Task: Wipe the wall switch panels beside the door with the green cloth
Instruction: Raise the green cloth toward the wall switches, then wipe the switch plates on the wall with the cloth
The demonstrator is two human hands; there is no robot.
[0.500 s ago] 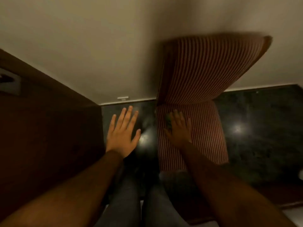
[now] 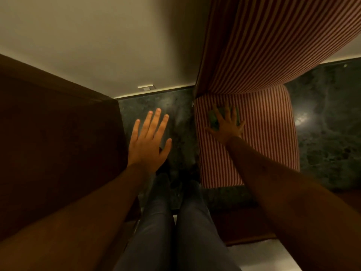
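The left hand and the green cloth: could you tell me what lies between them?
In the head view, only dark marble floor and the striped seat's edge separate left hand from green cloth.

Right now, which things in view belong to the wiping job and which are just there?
Belongs to the job:
- green cloth, on the chair seat
- right hand, spread over the cloth
- left hand, open, empty

Just there:
- striped chair
- wooden door
- dark marble floor

No switch panels in view.

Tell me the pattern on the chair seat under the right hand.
Narrow red and white stripes on the chair seat, seen in the head view.
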